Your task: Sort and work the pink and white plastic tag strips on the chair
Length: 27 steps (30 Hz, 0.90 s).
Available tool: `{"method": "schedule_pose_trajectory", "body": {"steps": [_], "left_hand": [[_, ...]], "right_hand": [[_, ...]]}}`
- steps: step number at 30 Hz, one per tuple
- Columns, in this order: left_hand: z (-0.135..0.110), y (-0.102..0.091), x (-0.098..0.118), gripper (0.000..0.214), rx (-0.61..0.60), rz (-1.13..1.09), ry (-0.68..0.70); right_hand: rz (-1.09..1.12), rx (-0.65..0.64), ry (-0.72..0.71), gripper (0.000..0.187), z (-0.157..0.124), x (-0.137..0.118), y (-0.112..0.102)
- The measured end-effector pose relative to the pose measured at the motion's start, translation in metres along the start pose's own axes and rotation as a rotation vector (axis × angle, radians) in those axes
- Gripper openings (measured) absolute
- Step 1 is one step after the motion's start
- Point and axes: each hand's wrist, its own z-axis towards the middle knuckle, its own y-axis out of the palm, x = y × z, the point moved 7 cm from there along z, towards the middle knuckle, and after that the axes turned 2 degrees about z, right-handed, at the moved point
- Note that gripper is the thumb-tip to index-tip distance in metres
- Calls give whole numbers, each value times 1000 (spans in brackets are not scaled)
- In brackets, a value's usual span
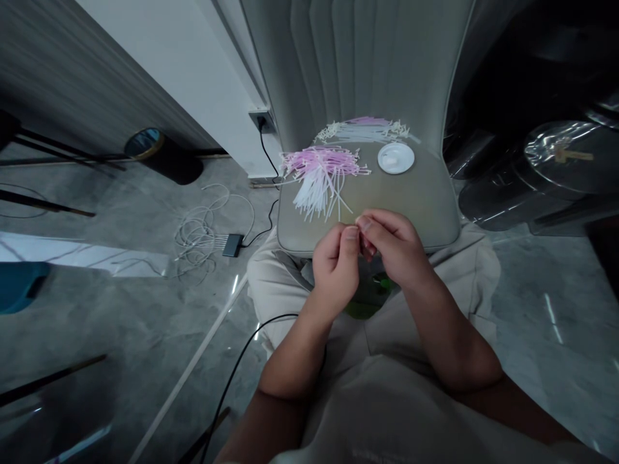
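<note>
My left hand and my right hand meet at the fingertips above the chair's front edge. Both are closed in a pinch; whatever lies between the fingers is too small and hidden to make out. Just beyond them, on the seat, is a pile of thin pink and white sticks, the white ones fanned toward me. Behind it lies a flatter bundle of similar pale sticks with knobbly cream ends. A small white round dish to the right holds a white lump.
The grey padded chair faces me. On the floor at left, a dark charging hub trails coiled white cables. A black cylindrical bin lies near the wall. Shiny dark containers stand at right.
</note>
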Motion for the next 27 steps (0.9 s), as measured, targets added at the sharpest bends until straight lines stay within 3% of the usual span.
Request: {"method": "schedule_pose_trajectory", "body": {"steps": [27], "left_hand": [[-1,0,2,39,17,34,57]], "right_hand": [[98,12,-4,37,2,6,-1]]}}
